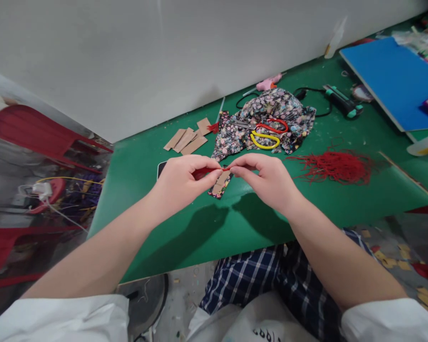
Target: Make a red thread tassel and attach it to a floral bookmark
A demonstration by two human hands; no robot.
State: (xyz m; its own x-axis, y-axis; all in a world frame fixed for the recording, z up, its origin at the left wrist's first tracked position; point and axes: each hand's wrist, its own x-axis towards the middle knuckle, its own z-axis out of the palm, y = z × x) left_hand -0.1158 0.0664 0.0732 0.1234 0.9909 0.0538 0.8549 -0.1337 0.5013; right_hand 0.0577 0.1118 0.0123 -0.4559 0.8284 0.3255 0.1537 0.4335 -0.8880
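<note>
My left hand (183, 183) and my right hand (266, 178) meet above the green table (146, 156), fingers pinched. Between them they hold a red tassel (214, 169); its strands run from my left fingers to my right fingertips. Just under the hands lies a small card strip covered in floral fabric (221, 185). A dark phone (161, 167) peeks out behind my left hand.
Behind the hands lie a heap of floral fabric (267, 116) with red and yellow scissors (269, 134), several brown card strips (187, 137), a pink glue gun (267, 84) and a green tool (342, 102). A pile of red threads (337, 165) and a blue board (395, 80) lie right.
</note>
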